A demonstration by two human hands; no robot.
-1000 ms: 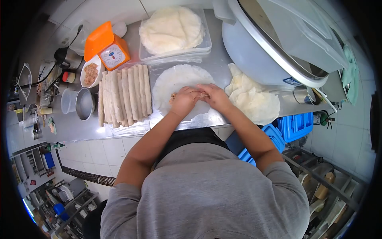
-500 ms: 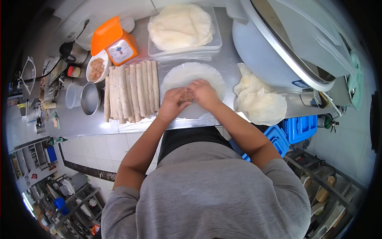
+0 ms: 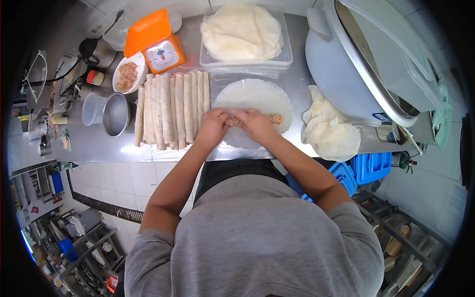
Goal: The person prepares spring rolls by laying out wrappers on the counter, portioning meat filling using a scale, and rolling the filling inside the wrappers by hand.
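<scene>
A round, thin, whitish wrapper (image 3: 252, 94) lies flat on the metal counter before me. Across its middle runs a strip of pinkish minced meat filling (image 3: 276, 119), partly covered by my hands. My left hand (image 3: 213, 127) is at the strip's left end, fingers curled and pressed onto the meat. Just right of it, my right hand (image 3: 258, 126) bends its fingers over the middle of the strip, thumb towards the left hand. Filling shows between the two hands and beyond the right one. Left of the wrapper lie several long pale rolls (image 3: 170, 109) in a stack.
Behind the wrapper, a clear plastic box (image 3: 247, 63) holds stacked wrappers. More loose wrappers (image 3: 332, 129) lie to the right, below a large pale tub (image 3: 341, 64). An orange scale (image 3: 163, 55), a bowl of minced meat (image 3: 128, 75) and a steel bowl (image 3: 116, 115) stand left.
The filling now stretches into a longer strip, showing right of my right hand. Both hands stay on the meat, with the right hand's fingers turned more to the left. The camera view has shifted slightly.
</scene>
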